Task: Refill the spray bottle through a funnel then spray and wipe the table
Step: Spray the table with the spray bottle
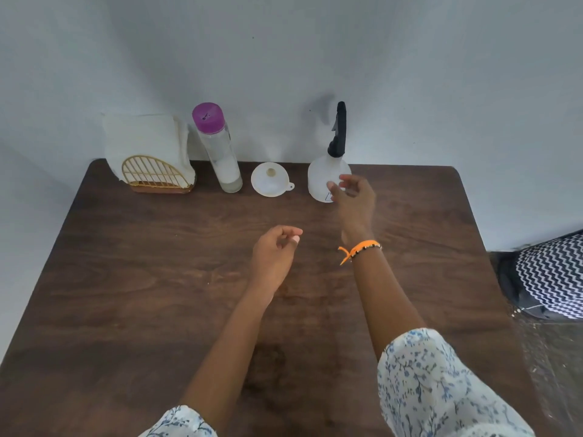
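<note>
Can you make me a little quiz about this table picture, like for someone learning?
1. True or false: the funnel already sits in the spray bottle.
2. Which hand reaches toward the spray bottle? A) left hand B) right hand
3. Fill in: the tall bottle has a ____ cap.

Key
1. False. It lies on the table, between the two bottles.
2. B
3. Purple

Along the dark wooden worktop (157, 279) back edge stand a gold wire napkin holder (154, 176), purple-capped clear bottle (220, 152), white plastic funnel (270, 183) and translucent black-triggered spray bottle (325, 175), with narrow gaps between them; the near surface lies open.
</note>
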Motion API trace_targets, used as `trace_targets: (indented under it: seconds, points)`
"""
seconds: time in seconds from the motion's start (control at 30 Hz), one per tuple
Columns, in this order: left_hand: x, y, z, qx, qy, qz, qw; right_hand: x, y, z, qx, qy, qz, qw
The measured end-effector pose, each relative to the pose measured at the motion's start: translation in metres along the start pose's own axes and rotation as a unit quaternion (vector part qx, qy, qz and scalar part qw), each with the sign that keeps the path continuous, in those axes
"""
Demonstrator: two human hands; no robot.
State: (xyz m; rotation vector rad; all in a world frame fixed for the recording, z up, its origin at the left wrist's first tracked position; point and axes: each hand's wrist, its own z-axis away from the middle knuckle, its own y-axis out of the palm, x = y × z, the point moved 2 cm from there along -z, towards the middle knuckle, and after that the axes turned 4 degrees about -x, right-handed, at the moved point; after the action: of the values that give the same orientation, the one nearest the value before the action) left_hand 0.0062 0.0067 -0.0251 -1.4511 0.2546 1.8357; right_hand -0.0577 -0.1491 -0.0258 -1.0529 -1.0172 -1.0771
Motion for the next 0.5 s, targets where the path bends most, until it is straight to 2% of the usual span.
trace_targets:
  seconds: [0.27, 0.5]
  points:
    - [0.009, -0.015, 0.051, -0.076, 0.009, 0.076, 0.994, -0.010, -0.011, 0.091, 0.146, 0.019, -0.040, 0.988]
    - [0.029, -0.053, 0.095, -0.189, -0.012, 0.132, 0.973, -0.012, 0.009, 0.150, 0.270, 0.025, -0.052, 0.961]
